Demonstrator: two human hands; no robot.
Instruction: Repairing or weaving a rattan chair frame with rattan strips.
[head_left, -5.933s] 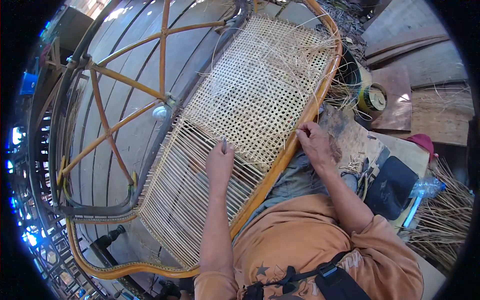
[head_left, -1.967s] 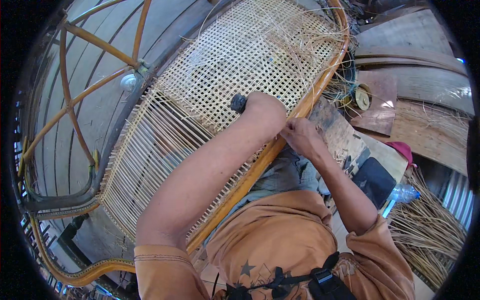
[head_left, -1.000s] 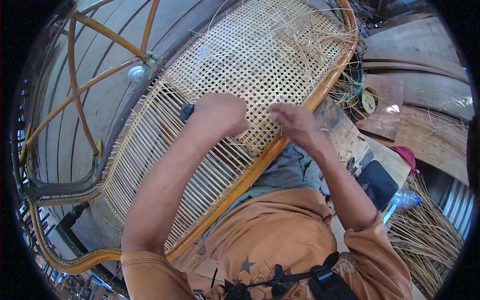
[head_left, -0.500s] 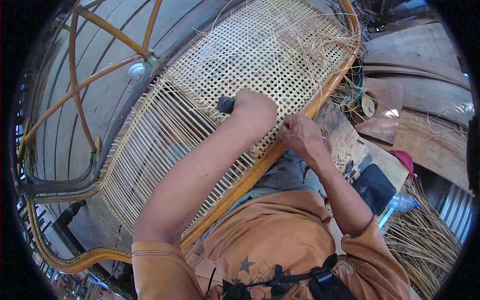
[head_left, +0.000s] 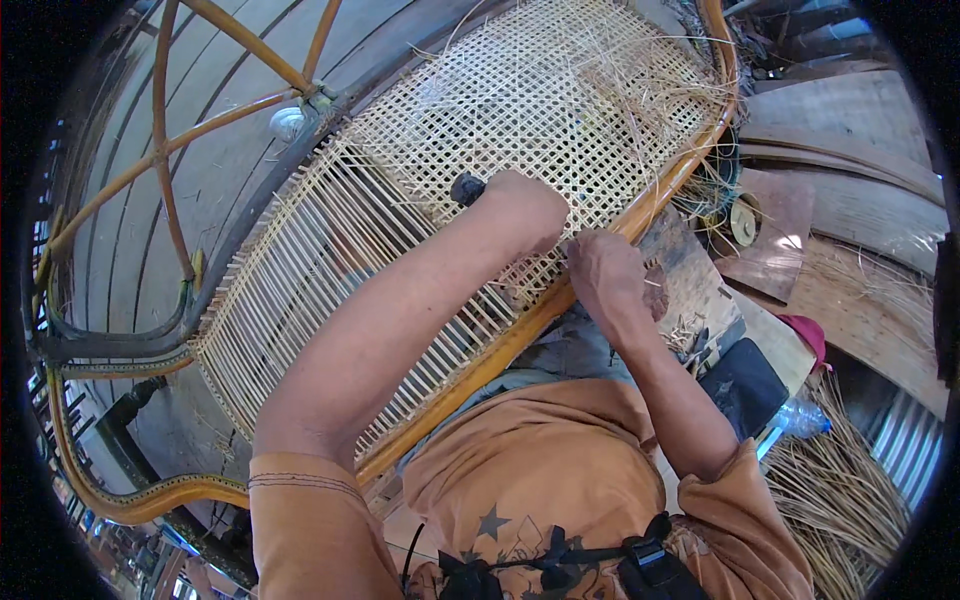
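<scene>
I had both hands down on the cane panel (head_left: 520,110), close together at its near edge. My left hand (head_left: 525,205) was closed around a dark-handled tool (head_left: 466,187), whose black butt stuck out on the far-left side of the fist; the working end was hidden under my fingers, so I could not tell where it touched the weave. My right hand (head_left: 605,275) lay just beside the left, to its right and a little nearer to me, fingers curled and pinched on the weave at the rim; I could not tell whether a strand was actually between them.

The panel ran away from my hands in two zones: finished open-mesh weave beyond and to the right of the left hand, and bare parallel strands (head_left: 310,280) stretching off to the left under my left forearm. The orange rattan frame (head_left: 690,165) edged the panel, passing right under my right hand and on toward my lap. Loose cane ends (head_left: 650,80) bristled at the far-right corner of the weave.

Beyond the panel, left of my hands, curved rattan spokes (head_left: 170,160) met at a joint. To the right of my right hand sat a small round tin (head_left: 742,222) on wooden boards (head_left: 850,120), and nearer to me a black pouch (head_left: 740,385), a plastic bottle (head_left: 800,418) and a bundle of raw cane (head_left: 840,490).
</scene>
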